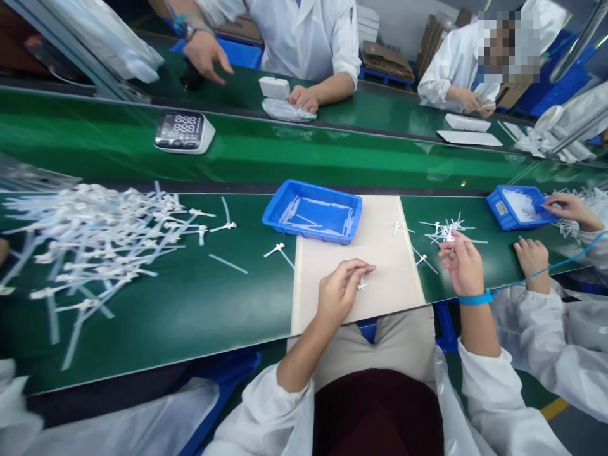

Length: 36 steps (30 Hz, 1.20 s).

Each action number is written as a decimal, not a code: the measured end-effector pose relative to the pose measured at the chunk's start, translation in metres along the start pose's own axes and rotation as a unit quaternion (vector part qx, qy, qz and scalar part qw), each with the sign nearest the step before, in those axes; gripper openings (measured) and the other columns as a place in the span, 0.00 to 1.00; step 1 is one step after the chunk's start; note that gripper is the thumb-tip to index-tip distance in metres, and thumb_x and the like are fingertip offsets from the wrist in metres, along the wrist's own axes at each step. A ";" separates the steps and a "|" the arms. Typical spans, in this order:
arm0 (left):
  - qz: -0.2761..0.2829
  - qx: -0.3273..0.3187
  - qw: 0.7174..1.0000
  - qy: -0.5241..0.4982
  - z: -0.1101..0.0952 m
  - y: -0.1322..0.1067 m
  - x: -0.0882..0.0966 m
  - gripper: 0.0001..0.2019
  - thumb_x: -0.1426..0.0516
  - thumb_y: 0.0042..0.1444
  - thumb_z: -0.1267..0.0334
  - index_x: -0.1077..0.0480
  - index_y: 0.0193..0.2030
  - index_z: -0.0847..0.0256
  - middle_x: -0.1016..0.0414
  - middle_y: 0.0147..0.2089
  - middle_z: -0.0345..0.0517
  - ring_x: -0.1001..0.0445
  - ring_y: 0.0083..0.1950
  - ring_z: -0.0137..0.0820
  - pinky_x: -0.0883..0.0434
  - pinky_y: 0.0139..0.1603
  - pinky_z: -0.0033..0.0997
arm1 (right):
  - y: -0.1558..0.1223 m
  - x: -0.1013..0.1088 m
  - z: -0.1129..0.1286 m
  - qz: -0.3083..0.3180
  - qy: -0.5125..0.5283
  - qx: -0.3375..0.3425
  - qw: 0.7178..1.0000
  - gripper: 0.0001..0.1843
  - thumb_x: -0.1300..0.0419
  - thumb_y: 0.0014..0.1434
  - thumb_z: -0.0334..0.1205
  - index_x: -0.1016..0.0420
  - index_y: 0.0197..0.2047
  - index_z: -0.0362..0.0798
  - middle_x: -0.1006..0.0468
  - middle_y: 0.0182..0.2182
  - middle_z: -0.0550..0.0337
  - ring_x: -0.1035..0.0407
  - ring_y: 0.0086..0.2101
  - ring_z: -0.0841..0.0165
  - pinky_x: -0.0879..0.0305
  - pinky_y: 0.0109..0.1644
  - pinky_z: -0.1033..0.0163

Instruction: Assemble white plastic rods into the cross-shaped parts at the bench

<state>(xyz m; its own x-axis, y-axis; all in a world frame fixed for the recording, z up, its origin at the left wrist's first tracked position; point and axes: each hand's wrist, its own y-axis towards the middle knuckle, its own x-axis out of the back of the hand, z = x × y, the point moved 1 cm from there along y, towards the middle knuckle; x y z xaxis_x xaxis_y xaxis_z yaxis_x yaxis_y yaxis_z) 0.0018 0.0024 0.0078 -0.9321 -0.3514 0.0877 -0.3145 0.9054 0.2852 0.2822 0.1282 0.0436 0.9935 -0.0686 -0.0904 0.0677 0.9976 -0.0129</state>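
Note:
My left hand (339,288) is pinched over the beige mat, holding a small white plastic connector (363,285) that shows below the fingertips. My right hand (463,266), with a blue band at the wrist, is at the near side of a small heap of white connectors with clear tube pieces (446,229). Its fingers are curled together; what they hold, if anything, blends with the heap. A blue tray (311,233) with short clear tube pieces lies beyond my left hand. Single connectors with tubes lie at the mat's right edge (421,258) and left of it (280,248).
A large pile of tubed connectors (104,234) covers the bench at left. At right, a co-worker's hands (532,259) are near another blue tray (501,212). A white device with a display (185,134) stands on the green belt beyond. Two people work across it.

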 end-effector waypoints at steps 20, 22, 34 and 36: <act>-0.137 0.130 0.979 -0.080 0.007 -0.019 0.032 0.10 0.34 0.62 0.57 0.19 0.42 0.63 0.16 0.34 0.46 0.19 0.31 0.31 0.20 0.37 0.30 | -0.074 -0.109 -0.040 0.364 -0.333 0.230 0.839 0.10 0.33 0.68 0.39 0.17 0.52 0.53 0.18 0.47 0.50 0.27 0.51 0.53 0.30 0.59 0.45; -0.130 0.132 0.978 -0.093 0.009 -0.019 0.030 0.12 0.34 0.62 0.56 0.20 0.44 0.63 0.15 0.36 0.48 0.17 0.32 0.31 0.18 0.39 0.31 | -0.074 -0.112 -0.047 0.355 -0.343 0.230 0.839 0.07 0.33 0.68 0.37 0.17 0.49 0.53 0.19 0.45 0.50 0.28 0.50 0.52 0.31 0.59 0.44; -0.070 0.086 0.994 -0.021 0.013 -0.026 0.034 0.13 0.29 0.58 0.55 0.19 0.43 0.61 0.15 0.41 0.51 0.15 0.45 0.38 0.17 0.47 0.36 | -0.082 -0.104 -0.049 0.273 -0.146 0.167 0.936 0.05 0.35 0.70 0.41 0.20 0.48 0.53 0.17 0.53 0.49 0.23 0.54 0.57 0.25 0.53 0.53; -0.046 0.058 0.997 -0.009 0.011 -0.027 0.036 0.11 0.30 0.61 0.56 0.19 0.42 0.61 0.16 0.41 0.50 0.16 0.44 0.37 0.18 0.46 0.35 | -0.083 -0.103 -0.051 0.254 -0.094 0.122 0.955 0.06 0.35 0.71 0.44 0.21 0.48 0.52 0.17 0.57 0.48 0.23 0.57 0.58 0.25 0.57 0.53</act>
<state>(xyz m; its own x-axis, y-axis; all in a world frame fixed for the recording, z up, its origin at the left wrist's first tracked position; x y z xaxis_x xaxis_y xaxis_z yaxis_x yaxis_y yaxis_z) -0.0247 -0.0321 -0.0070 -0.9011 -0.4309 0.0483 -0.4165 0.8912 0.1796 0.1694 0.0521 0.0033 0.9008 0.4049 0.1569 -0.4315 0.8749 0.2198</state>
